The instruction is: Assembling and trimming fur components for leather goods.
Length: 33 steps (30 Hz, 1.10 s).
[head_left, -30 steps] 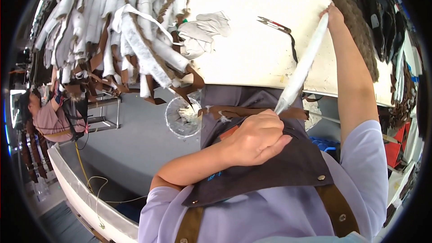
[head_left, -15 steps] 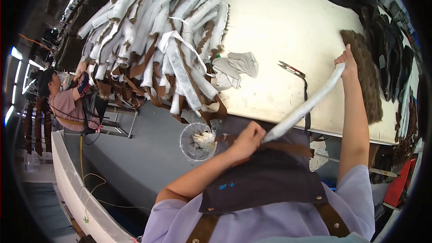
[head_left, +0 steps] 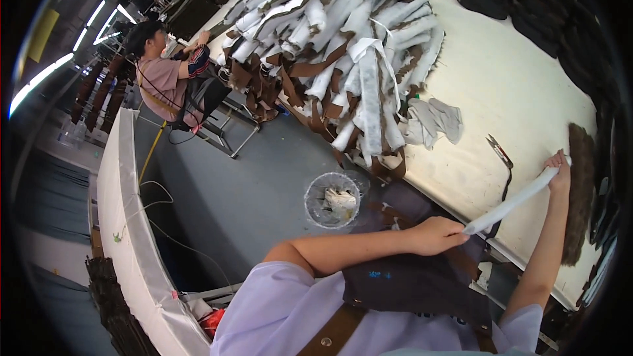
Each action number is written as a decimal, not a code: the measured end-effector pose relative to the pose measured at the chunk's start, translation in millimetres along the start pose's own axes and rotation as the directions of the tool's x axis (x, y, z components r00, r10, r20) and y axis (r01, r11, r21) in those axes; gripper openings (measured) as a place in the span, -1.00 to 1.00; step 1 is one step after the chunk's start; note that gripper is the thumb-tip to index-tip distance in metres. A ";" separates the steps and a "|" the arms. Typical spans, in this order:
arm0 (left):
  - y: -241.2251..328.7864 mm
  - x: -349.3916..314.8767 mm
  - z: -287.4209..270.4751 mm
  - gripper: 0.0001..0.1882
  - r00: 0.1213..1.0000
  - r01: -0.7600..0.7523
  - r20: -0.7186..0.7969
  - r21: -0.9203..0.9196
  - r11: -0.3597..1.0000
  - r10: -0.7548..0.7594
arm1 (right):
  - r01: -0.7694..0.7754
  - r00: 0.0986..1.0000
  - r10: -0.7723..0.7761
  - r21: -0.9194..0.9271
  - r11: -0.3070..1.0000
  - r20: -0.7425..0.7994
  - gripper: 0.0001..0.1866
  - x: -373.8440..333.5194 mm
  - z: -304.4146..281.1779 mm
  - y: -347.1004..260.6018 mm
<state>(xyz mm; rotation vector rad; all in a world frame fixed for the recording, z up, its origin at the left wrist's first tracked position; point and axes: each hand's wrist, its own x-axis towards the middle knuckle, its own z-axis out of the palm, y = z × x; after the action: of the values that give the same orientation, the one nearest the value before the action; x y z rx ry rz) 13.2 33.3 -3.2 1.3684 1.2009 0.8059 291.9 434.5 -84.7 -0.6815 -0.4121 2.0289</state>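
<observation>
A long white-backed fur strip (head_left: 509, 211), rolled lengthwise, stretches between my two hands in front of my body. My left hand (head_left: 438, 235) is closed round its lower end, over the dark apron. At the far right, my right hand (head_left: 558, 170) grips the upper end above the table. Right beside that hand lies a flat piece of brown fur (head_left: 580, 191). A pair of thread snips (head_left: 500, 152) with a dark strap rests on the table between the strip and the pale grey gloves (head_left: 432, 122).
A big heap of white-backed fur strips (head_left: 343, 33) with brown ends covers the table's left part. Dark fur bundles (head_left: 534, 13) line its far right edge. Below stands a clear lined bin (head_left: 332, 200) with scraps. Another person (head_left: 168, 76) sits at the far left.
The view has swung, so the heap, the bin and the other person appear further right. Both hands still hold the strip, which now appears lower and further right, and my left forearm lies more level.
</observation>
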 end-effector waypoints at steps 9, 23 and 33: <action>26.1 -14.9 -11.4 -0.60 0.958 -0.216 -0.165 0.116 0.969 0.234 | 0.099 0.893 -0.220 -0.306 0.947 -0.393 -0.73 77.2 8.2 7.1; 14.3 -31.6 -45.9 -0.61 0.946 -0.299 -0.129 0.002 0.954 0.296 | -0.117 0.975 0.144 0.157 0.981 -0.171 -0.69 -67.6 163.9 117.1; 22.3 -9.4 -33.3 -0.67 0.868 -0.497 -0.065 -0.085 0.864 0.493 | -0.167 0.978 0.101 -0.395 0.903 -0.183 -0.81 -119.8 143.0 146.4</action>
<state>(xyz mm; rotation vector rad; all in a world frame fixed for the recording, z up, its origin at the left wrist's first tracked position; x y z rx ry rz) -15.8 36.1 25.9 1.6088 0.8253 1.2427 156.2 253.5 -13.4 -1.1488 -0.7242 2.0153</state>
